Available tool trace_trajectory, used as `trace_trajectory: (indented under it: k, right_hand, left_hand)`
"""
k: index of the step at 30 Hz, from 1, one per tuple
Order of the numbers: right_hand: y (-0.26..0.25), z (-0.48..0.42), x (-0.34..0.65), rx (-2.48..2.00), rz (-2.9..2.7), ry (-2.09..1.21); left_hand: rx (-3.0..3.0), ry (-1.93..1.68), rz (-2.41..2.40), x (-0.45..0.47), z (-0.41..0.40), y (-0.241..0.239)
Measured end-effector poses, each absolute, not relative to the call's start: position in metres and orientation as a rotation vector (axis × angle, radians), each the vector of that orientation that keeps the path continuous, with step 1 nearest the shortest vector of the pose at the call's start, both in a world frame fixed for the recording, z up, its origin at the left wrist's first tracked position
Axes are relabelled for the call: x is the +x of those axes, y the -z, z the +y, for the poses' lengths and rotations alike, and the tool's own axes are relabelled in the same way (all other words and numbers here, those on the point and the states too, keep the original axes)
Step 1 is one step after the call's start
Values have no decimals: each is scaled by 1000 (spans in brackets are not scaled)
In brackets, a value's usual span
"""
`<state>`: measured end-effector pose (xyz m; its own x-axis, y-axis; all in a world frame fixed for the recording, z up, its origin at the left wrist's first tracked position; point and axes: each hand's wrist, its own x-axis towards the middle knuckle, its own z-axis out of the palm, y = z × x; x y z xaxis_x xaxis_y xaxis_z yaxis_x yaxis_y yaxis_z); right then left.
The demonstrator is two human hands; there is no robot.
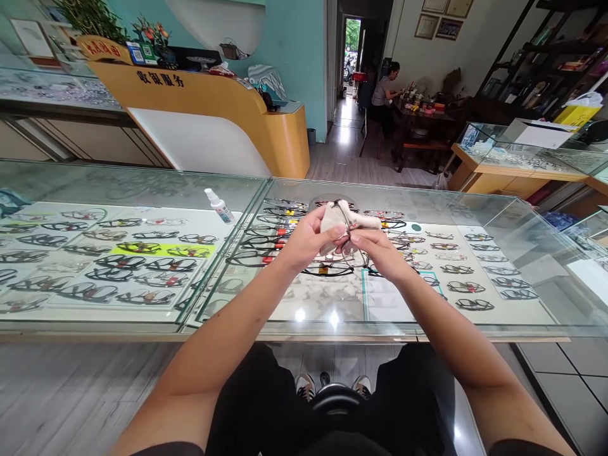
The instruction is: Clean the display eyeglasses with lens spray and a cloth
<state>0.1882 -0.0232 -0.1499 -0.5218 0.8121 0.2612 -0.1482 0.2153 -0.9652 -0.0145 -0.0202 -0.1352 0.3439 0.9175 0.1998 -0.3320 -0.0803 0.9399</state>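
Observation:
Above the glass counter my left hand (317,235) is closed on a whitish cloth (365,220) wrapped about part of a pair of eyeglasses (350,252). The thumb presses the cloth against the frame. Just to its right, my right hand (376,248) pinches the same eyeglasses, its fingertips close to those of the left. A thin dark part of the frame shows above the fingers, and a clear lens hangs below them. Fingers and cloth hide the rest. Off to the left, a white spray bottle (220,208) stands on the counter.
Rows of eyeglasses (142,247) lie inside the glass display counter (304,330). Behind it is a wooden cashier desk (285,139). A person (384,92) sits at a dark table in the back. Another display case (517,164) stands at right.

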Motion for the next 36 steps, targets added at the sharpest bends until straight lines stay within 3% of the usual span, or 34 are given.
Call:
trace_trajectory:
  k: [9, 17, 27, 36]
  right_hand:
    - [147, -27, 184, -666, -1707, -1448]
    - [150, -12, 194, -711, -1637, -1388]
    - [144, -9, 201, -597, -1538, -1384]
    - [142, -8, 204, -648, -1618, -1375]
  left_hand:
    - [1298, -1360, 831, -10, -17, 145]
    - [1391, -1283, 675, -19, -5, 156]
    - [1415, -1342, 597, 21, -8, 116]
    - [1327, -1290, 676, 2, 6, 139]
